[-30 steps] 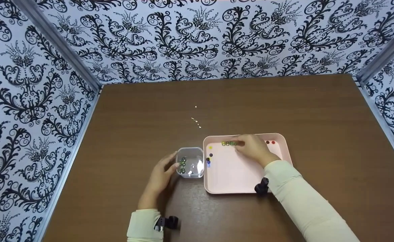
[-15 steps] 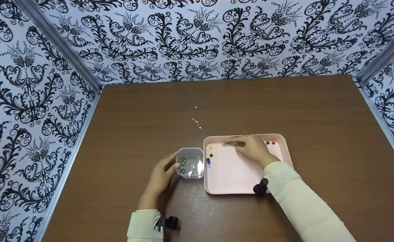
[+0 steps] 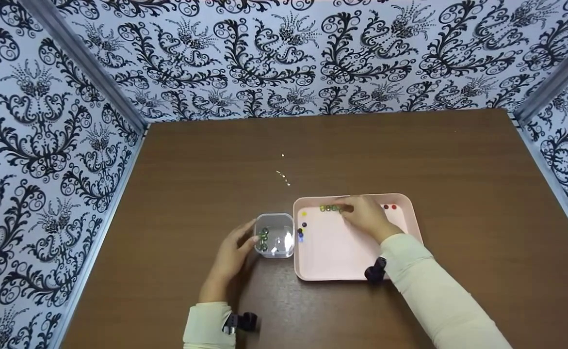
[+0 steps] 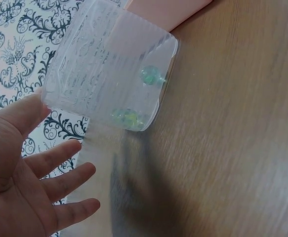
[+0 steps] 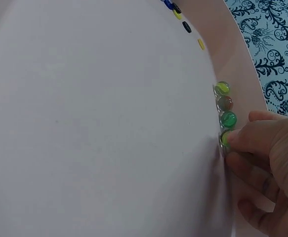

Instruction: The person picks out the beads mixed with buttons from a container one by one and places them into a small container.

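Observation:
In the head view a clear plastic container (image 3: 274,234) with several greenish glass marbles (image 3: 263,238) in it stands left of a pink tray (image 3: 342,257). My left hand (image 3: 233,252) is at the container's left side. The left wrist view has its thumb touching the rim and other fingers stretched out apart. Over the tray's far edge, my right hand (image 3: 366,215) reaches down. Its fingertips pinch a yellow-green marble (image 5: 225,138), partly covered by the thumb. That marble ends a short row of glass marbles (image 5: 227,119) lined up along the tray wall.
Small flat yellow, black and blue pieces (image 3: 301,231) lie along the tray's left side. Red and dark pieces (image 3: 394,207) lie at its far right. Patterned panels (image 3: 313,58) stand behind and beside the brown table (image 3: 191,169).
The right hand and forearm have shifted very slightly; the fingertips stay at the end of the marble row. The left hand and container keep their place.

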`<action>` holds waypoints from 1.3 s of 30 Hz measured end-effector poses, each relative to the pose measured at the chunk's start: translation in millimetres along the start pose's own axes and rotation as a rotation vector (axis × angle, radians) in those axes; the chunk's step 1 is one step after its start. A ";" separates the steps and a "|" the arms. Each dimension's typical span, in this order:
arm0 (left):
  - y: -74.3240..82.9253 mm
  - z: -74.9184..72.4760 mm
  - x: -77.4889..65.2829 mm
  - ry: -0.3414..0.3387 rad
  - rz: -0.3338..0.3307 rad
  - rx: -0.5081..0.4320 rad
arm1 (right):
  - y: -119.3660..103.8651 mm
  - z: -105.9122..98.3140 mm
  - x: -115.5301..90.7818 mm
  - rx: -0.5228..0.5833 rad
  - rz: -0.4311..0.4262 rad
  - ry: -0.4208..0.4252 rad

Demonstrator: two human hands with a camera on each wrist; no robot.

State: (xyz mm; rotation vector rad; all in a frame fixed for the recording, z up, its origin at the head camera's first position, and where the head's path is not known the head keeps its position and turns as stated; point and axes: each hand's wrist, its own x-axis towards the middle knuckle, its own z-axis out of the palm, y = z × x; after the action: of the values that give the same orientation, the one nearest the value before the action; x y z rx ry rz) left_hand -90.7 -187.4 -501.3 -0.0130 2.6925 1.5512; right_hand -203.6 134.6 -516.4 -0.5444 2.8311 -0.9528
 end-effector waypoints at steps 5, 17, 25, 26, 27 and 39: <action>0.1 -0.5 -0.8 -0.002 -0.009 0.003 | 0.0 0.1 -0.9 -0.007 -0.002 0.009; -1.3 0.3 -1.4 -0.004 0.007 -0.025 | -1.5 2.4 -1.6 -0.027 -0.022 0.065; -0.9 -0.1 -0.6 0.000 0.031 -0.017 | -3.5 1.5 -1.3 -0.024 -0.023 0.058; -0.9 -0.1 -0.5 0.000 0.031 -0.016 | -3.9 1.4 -1.2 -0.020 -0.018 0.057; -0.9 0.0 -0.4 0.000 0.031 -0.016 | -4.1 1.3 -1.2 -0.016 -0.014 0.055; -1.2 0.7 0.3 0.000 0.030 -0.031 | -6.3 0.0 -2.1 0.067 -0.012 0.035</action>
State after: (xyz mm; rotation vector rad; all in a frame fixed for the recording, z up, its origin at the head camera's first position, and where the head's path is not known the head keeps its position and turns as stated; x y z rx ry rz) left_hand -90.9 -187.4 -502.7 0.0274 2.6805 1.6008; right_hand -199.7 130.7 -512.6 -0.5437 2.8175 -1.0648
